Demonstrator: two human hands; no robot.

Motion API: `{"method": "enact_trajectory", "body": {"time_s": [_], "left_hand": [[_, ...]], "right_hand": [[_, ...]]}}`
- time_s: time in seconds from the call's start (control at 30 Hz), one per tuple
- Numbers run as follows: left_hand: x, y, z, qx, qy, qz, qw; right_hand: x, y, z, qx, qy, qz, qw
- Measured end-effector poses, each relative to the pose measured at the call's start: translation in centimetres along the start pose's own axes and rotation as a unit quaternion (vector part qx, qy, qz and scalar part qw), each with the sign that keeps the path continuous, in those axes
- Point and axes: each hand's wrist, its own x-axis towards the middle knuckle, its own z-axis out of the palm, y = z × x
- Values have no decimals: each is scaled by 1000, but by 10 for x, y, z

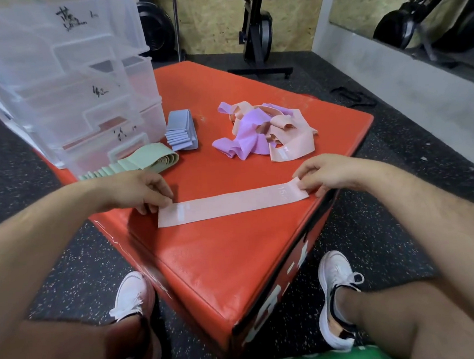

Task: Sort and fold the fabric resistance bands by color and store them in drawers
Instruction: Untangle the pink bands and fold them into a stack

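matt woven pink band [232, 205], glossy red vinyl box [207, 254]

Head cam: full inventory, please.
box: one, red, on the floor
drawer unit: one, clear plastic, far left of box top
pink band: one, peach-pink, flat on the box top, near side
loose bands: tangled pile, purple and peach, far right of box top
blue bands: one folded stack, light blue, beside the drawer unit
green bands: one folded stack, pale green, in front of the drawer unit
exercise machine: one, black, by the back wall
shoes: two, white, either side of box
left hand: holds pink band's left end
right hand: pinches pink band's right end
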Motion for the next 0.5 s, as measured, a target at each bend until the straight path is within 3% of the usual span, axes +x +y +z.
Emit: {"method": "enact_trajectory", "body": {"time_s": [0.13, 0.33, 0.5], "left_hand": [[-3, 2, 1, -3, 18, 7, 1000], [0, 12, 6, 30, 155, 43, 986], [8, 16, 14, 116, 216, 59, 968]], "right_hand": [[0, 1, 7, 8, 26, -5, 1000], [0, 2, 7, -25, 81, -33, 996], [5, 7, 14, -58, 106, -31, 992]]}}
